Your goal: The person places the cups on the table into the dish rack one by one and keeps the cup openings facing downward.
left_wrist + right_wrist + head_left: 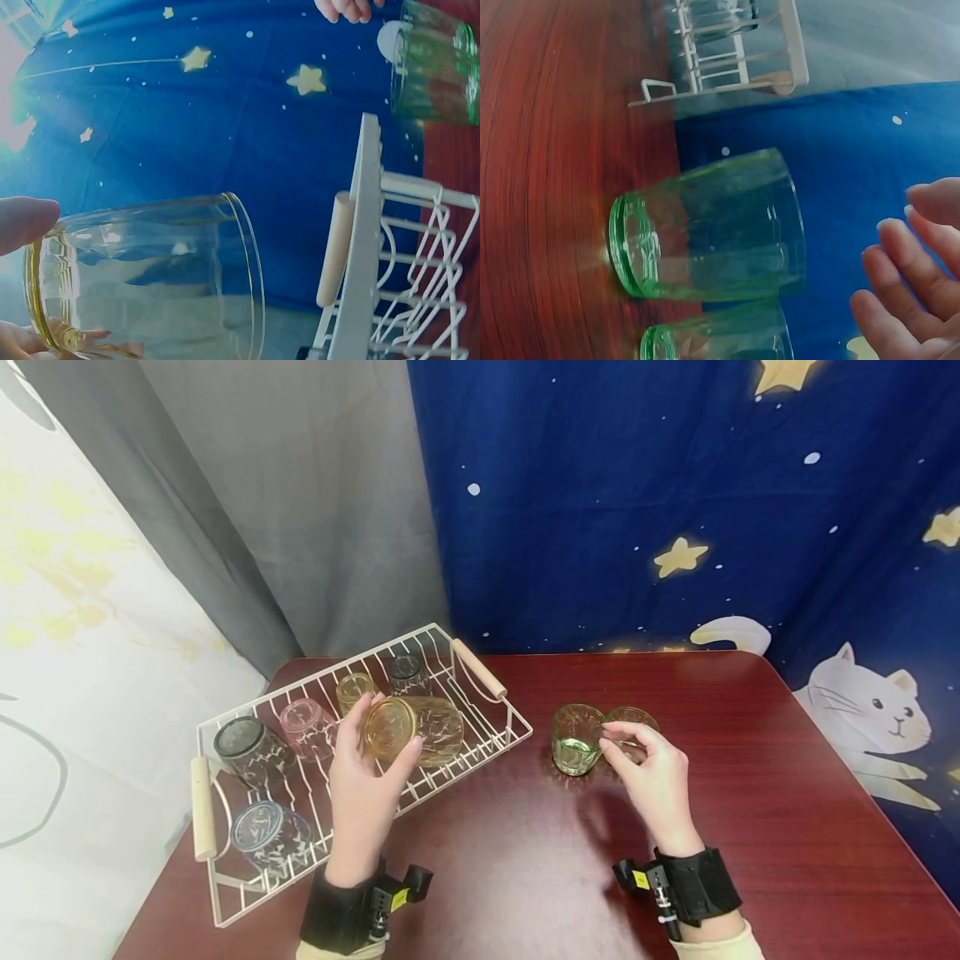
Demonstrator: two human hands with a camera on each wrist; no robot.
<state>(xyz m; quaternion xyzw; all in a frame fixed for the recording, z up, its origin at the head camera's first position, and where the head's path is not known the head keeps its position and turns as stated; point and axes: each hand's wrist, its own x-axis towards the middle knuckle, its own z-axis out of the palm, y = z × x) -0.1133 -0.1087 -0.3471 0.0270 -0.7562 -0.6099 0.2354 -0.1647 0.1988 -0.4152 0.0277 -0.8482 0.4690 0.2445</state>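
My left hand (365, 797) grips a pale amber drinking glass (437, 732) round its base, thumb on one side and fingers on the other. The glass lies tipped on its side over the white wire dish rack (426, 793), its mouth pointing right and away from the palm. Two clear green glasses stand upright on the table: one green glass (576, 745) to the left of my right hand (654, 777), the other green glass (720, 334) partly behind that hand. In the right wrist view the loosely bent fingers (889, 270) are apart from the glass rims and hold nothing.
Inside the rack, upside down or tilted, are a dark grey glass (253, 752), a pink glass (307, 727), a blue glass (272, 839), a yellow glass (356, 689) and a small dark glass (407, 672). Wooden handles (480, 668) top both rack ends. A curtain (570, 527) hangs behind the table.
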